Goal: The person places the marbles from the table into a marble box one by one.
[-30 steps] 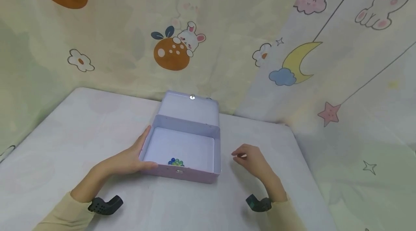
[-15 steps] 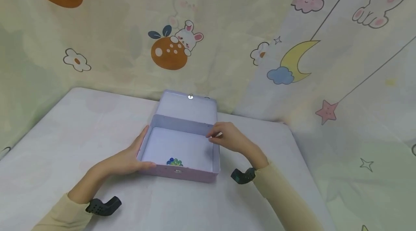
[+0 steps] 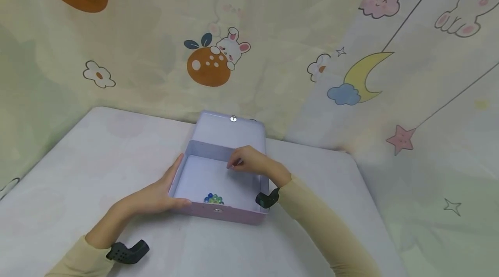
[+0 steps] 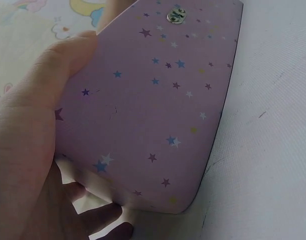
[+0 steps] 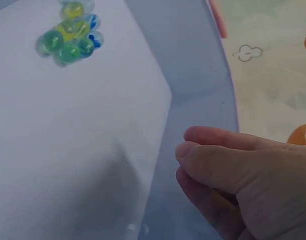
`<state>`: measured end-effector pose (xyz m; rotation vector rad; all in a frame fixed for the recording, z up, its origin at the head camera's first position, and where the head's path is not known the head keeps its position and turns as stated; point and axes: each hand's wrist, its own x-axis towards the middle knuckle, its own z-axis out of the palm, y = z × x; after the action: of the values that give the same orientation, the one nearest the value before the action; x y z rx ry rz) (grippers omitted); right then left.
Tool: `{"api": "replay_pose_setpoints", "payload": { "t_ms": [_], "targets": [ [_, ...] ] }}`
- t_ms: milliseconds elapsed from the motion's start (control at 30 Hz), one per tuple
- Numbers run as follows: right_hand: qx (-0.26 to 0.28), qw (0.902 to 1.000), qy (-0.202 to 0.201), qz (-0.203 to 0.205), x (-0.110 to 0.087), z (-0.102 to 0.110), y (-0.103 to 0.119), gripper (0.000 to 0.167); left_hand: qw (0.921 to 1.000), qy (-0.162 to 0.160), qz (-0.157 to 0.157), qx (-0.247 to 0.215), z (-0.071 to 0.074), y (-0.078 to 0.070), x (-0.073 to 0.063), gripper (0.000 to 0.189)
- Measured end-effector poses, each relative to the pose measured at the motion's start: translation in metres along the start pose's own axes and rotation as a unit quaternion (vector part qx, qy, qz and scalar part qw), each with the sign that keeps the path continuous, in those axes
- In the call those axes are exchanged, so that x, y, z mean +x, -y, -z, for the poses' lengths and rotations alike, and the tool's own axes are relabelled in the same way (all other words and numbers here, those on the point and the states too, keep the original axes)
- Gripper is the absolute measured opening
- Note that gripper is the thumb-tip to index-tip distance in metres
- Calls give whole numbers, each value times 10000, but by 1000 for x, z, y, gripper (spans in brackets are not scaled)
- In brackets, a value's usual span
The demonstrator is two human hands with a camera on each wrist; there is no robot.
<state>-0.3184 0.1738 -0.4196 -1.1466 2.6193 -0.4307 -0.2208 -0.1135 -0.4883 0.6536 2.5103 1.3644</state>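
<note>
A lilac metal box (image 3: 238,216), patterned with small stars on its outside, stands on the table with its lid (image 3: 230,132) tilted back. My left hand (image 3: 153,194) grips the near left corner, thumb over the front rim and fingers along the left side. Several blue, green and yellow glass marbles (image 5: 68,50) lie clustered on the box floor against the front wall. Over the back right part of the box hovers my right hand (image 3: 249,160), apart from the marbles. In the right wrist view its fingers are loosely bent, thumb near the fingertips, and nothing shows between them.
A white cloth covers the table (image 3: 124,138) around the box. Behind it and to the right hangs a pale curtain (image 3: 273,73) printed with rabbits, flowers and a moon. A silver clasp (image 3: 233,118) sits at the lid's far edge.
My right hand has moved left from beside the box, over the right rim, to above the box interior. The left hand keeps its grip, and the marbles stay against the front wall.
</note>
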Motion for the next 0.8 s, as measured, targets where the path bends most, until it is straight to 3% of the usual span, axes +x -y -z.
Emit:
{"api": "replay_pose_setpoints", "payload": {
  "t_ms": [333, 533, 800],
  "targets": [
    [-452, 9980, 429, -80, 13, -22, -1, 12, 10000, -68, 41, 53, 4, -3, -7, 122],
    [-325, 9970, 630, -310, 14, -31, 1, 13, 9999, -93, 8, -48, -1, 3, -6, 123],
    [-154, 9986, 153, -479, 0, -25, -3, 14, 10000, -38, -24, 16, -7, 8, 0, 120]
  ]
}}
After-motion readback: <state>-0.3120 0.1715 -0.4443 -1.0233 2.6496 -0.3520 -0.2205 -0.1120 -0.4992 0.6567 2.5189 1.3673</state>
